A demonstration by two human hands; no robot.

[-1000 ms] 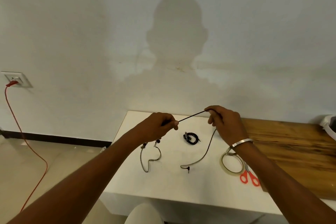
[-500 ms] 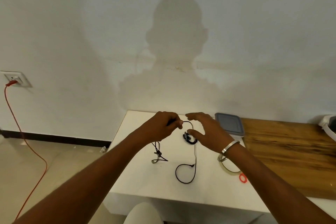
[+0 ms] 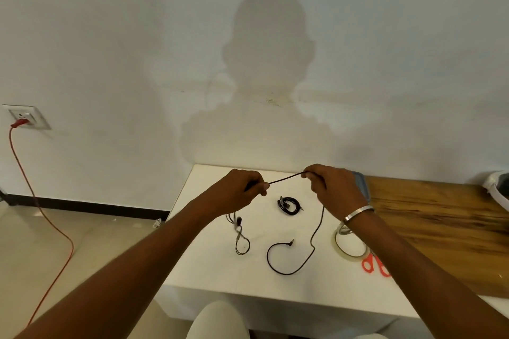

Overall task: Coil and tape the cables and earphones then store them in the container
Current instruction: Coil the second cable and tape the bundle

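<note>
Both hands are holding the black earphone cable (image 3: 286, 177) taut above the tabletop (image 3: 209, 264) — left hand (image 3: 242, 187) and right hand (image 3: 330, 187) each pinching it in curled fingers, the span running left-right. The slack is trailing from the right hand toward the front edge — plug end there.

Black earphone cable (image 3: 286, 272) stretched taut above table (plug end looped); coiled cable (image 3: 289, 205) beyond.

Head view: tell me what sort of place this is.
Probably a plain room at home or in an office: a bare white wall, a wall socket with a red cord plugged in, and a small white table beside a wooden top.
</note>
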